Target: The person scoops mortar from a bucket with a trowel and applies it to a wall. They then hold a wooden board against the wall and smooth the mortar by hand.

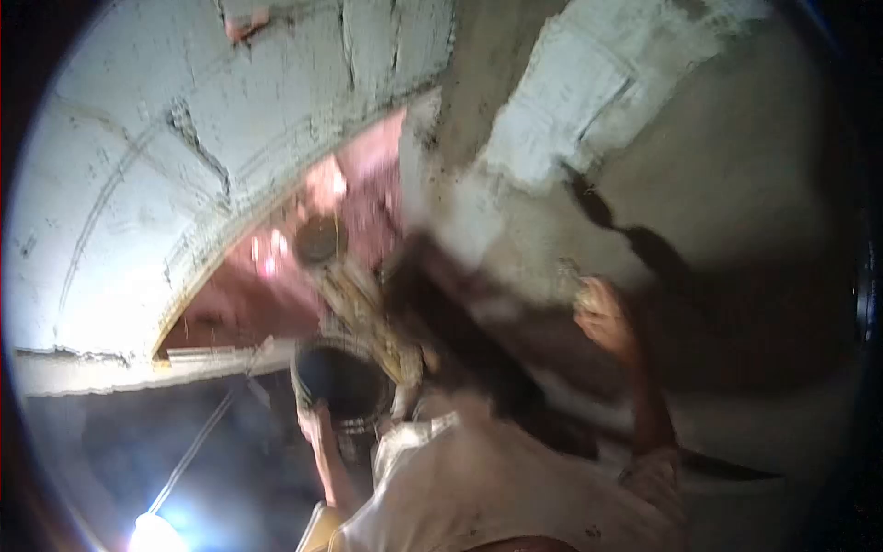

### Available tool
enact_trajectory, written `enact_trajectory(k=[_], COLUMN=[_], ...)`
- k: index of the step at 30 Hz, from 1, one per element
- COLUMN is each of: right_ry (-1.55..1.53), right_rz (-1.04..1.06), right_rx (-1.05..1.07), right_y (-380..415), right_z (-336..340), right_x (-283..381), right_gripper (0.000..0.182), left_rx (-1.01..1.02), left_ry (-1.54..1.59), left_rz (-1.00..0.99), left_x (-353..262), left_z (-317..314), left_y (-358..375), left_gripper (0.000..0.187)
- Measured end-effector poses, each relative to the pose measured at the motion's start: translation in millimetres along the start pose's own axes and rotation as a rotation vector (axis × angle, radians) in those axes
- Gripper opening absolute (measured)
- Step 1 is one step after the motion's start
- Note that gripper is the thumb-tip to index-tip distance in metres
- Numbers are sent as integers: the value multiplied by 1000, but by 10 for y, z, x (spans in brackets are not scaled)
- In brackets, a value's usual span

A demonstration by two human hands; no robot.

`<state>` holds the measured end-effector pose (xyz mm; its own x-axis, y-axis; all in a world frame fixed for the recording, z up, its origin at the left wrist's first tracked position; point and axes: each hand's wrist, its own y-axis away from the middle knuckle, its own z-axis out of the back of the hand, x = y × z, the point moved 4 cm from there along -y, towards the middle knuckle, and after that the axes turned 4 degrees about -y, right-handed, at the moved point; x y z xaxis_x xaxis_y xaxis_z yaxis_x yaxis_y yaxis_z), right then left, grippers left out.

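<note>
My left hand (317, 428) grips the rim of a dark round pan (340, 379), held low in front of my body; its contents are too dark to make out. My right hand (602, 317) is raised to the right and closed on a small trowel (568, 272), blurred by motion, close to the grey plastered wall (727, 184). The trowel and hand cast a long dark shadow (612, 216) on that wall. A paler, rough patch (566, 92) spreads over the upper part.
A glaring lamp (156, 534) shines at the lower left, near a thin cord (193, 451). A cracked whitish surface (138, 184) with a curved edge fills the upper left, and a reddish area (248, 299) shows beyond it. Pale poles (359, 308) stand beside the pan.
</note>
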<state>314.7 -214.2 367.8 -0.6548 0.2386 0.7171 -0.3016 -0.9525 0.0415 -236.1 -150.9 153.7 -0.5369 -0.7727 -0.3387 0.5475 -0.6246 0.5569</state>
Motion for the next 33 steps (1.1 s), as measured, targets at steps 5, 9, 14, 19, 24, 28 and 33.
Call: enact_trajectory(k=[5, 9, 14, 19, 24, 28, 33], right_ry=[318, 646, 553, 180, -147, -38, 6], right_rz=[169, 111, 108, 196, 75, -158, -5], right_rx=[343, 388, 483, 588, 552, 655, 648], right_y=[135, -123, -333, 49, 427, 427, 264], right_z=[-2002, -2373, -2485, -2878, -2987, -2757, -2424], right_x=[-185, 249, -20, -534, -822, -756, -450], right_gripper=[18, 21, 24, 33, 41, 44, 40], left_rx=[84, 63, 147, 191, 322, 430, 531], left_ry=[403, 265, -30, -209, -175, 90, 302], left_rz=[-501, -621, -681, -820, -805, -658, -489], left_x=[-682, -1218, -1794, -1967, -1706, -1238, -1143], left_z=[-160, -237, -427, -663, -746, -874, -612], left_y=[160, 427, 785, 814, 506, 203, 365], left_gripper=[48, 48, 48, 49, 51, 57, 47])
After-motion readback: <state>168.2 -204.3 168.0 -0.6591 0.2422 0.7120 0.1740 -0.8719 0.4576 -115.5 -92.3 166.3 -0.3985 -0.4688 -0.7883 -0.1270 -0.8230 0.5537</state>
